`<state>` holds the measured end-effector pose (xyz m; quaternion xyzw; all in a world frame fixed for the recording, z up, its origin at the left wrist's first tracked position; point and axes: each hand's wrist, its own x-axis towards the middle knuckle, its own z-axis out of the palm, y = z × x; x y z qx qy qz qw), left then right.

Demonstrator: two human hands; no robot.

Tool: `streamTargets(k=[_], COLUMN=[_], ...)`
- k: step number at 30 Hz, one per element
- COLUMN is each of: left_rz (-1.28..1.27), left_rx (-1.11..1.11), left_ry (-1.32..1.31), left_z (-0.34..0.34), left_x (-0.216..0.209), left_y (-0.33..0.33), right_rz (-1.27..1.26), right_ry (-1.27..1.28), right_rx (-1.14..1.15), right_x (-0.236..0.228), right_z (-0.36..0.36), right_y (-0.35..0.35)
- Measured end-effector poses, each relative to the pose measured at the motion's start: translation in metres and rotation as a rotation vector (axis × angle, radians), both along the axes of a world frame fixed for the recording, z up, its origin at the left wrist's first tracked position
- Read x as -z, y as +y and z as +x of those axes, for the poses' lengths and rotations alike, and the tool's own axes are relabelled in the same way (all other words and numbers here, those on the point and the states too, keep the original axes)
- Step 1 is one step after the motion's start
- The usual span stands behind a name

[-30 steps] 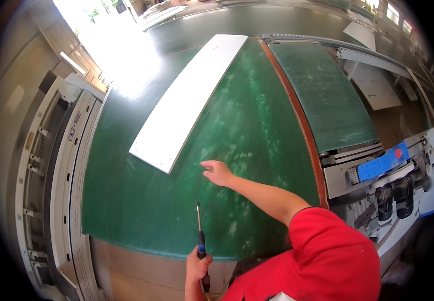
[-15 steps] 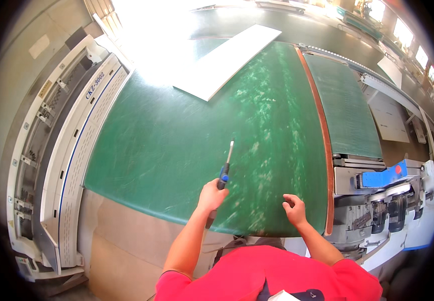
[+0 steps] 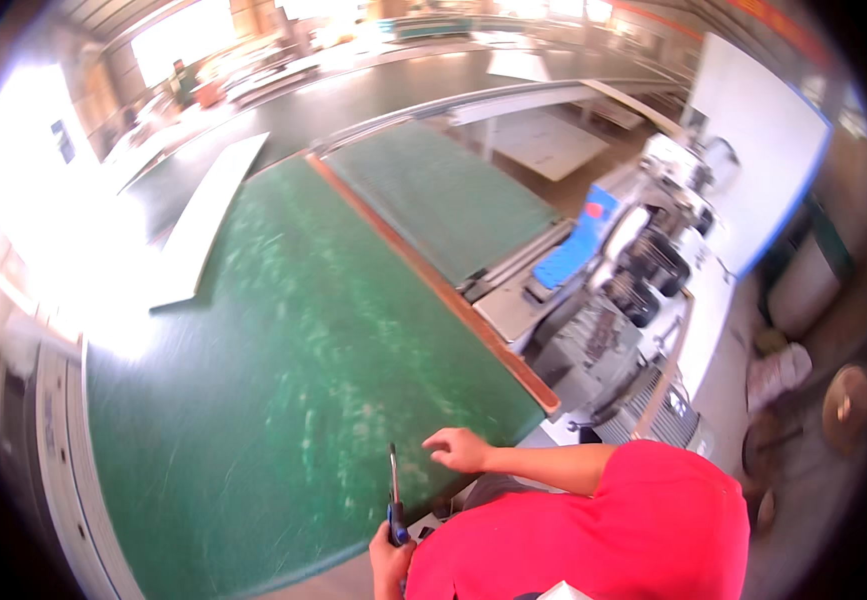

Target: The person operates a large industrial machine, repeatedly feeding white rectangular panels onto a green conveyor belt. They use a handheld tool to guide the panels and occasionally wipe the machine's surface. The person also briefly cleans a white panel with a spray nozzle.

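Observation:
My left hand (image 3: pixel 390 560), low in the picture near the table's front edge, is closed around the dark handle of a black-and-blue air blow gun (image 3: pixel 395 515). Its thin metal nozzle points away from me over the green table surface (image 3: pixel 233 430). My right hand (image 3: pixel 460 450) hovers above the same surface, just right of the nozzle. It is empty, with fingers loosely bent and apart. Farther off at the left lies a long white panel (image 3: pixel 208 225), flat on the green surface.
An orange-brown edge strip (image 3: pixel 433 285) borders the table's right side. Beyond it are a second green surface (image 3: pixel 443 200) and a machine with a blue guard (image 3: pixel 578 245) and dark motors. A white machine frame (image 3: pixel 58 470) runs along the left. A large white panel (image 3: pixel 753 150) stands at right.
My view has swung to the right, bringing the machine closer to the middle. My left hand has drawn the air blow gun back toward my body. The right hand remains empty.

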<state>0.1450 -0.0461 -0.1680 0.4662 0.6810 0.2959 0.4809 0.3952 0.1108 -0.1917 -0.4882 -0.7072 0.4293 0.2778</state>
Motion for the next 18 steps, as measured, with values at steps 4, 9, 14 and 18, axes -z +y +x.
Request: streamTargets(k=[4,9,14,18], left_rz=[0.044,0.196,0.153,0.134], left_rx=[0.113,0.091,0.118,0.116], left_ry=[0.110,0.098,0.088,0.074], left_z=[0.004,0.012,0.018,0.027], left_x=[0.022,-0.008,-0.038,-0.035], left_y=[-0.004,0.007,0.017,0.023], right_rz=[-0.096,-0.153,-0.142,-0.141], right_ry=[-0.048,-0.033,-0.013,0.001], right_rx=[-0.103,-0.111,-0.091,-0.081], right_x=[-0.014,-0.023,-0.019,-0.019], right_z=[-0.003,0.004,0.016,0.023], right_y=[-0.010,-0.023,-0.030,-0.033])
